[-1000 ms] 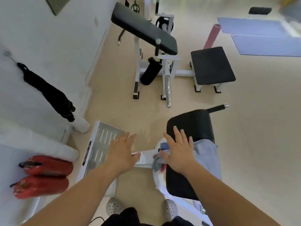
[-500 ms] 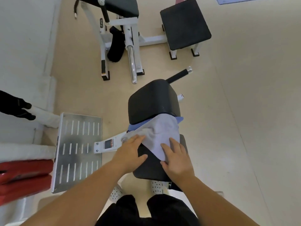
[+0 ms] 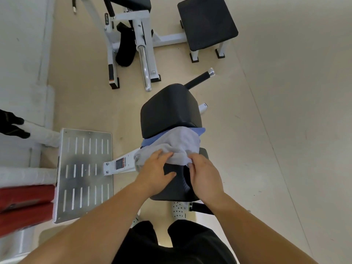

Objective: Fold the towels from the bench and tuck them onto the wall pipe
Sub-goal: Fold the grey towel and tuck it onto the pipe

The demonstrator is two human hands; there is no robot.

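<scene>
A pale grey towel (image 3: 177, 142) lies across the gap between the two black pads of the bench (image 3: 169, 111), with a blue towel (image 3: 200, 131) showing under its far edge. My left hand (image 3: 155, 173) grips the grey towel's near left edge, fingers on top of the cloth. At the near right corner my right hand (image 3: 203, 177) pinches the bunched fabric. The white-wrapped wall pipe (image 3: 41, 133) runs at the left with a black cloth (image 3: 10, 124) hanging on it.
A slotted metal footplate (image 3: 83, 172) stands left of the bench. Red cylinders (image 3: 24, 204) lie at the lower left by the wall. Another white-framed machine (image 3: 141, 46) with a black seat (image 3: 206, 21) stands farther away. Beige floor opens to the right.
My view has tilted down onto the bench. Both hands went from hovering open to landing on the grey towel, and now they gather and grip its near edge.
</scene>
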